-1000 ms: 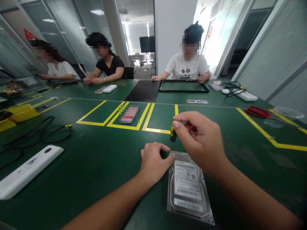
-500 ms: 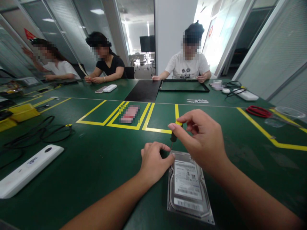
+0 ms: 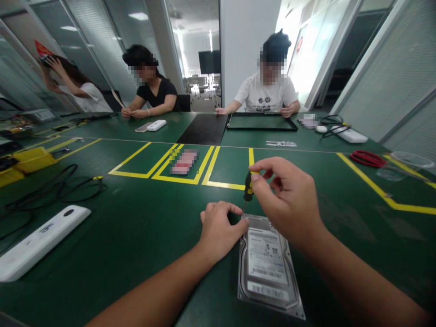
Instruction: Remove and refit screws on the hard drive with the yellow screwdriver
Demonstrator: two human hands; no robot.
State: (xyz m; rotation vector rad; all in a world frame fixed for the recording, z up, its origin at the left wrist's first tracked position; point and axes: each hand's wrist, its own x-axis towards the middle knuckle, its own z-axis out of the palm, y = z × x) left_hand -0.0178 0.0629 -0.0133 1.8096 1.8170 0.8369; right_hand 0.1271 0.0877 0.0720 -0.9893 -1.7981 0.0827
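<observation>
A screwdriver (image 3: 248, 189) stands at the far left corner of a hard drive (image 3: 267, 259), with both hands close about it.

The right hand (image 3: 291, 195) pinches the black-and-yellow handle between thumb and forefinger, the shaft slanting slightly as it runs down to the corner. The left hand (image 3: 219, 232) rests beside that corner, its thumb on the drive's edge and its forefinger reaching to the shaft's lower end; whether these fingers grip anything, I cannot tell. The drive lies flat on the green tabletop (image 3: 143, 245), label up. Yellow tape (image 3: 175, 179) marks the surface beyond, and a white device (image 3: 44, 243) lies well to the left.
</observation>
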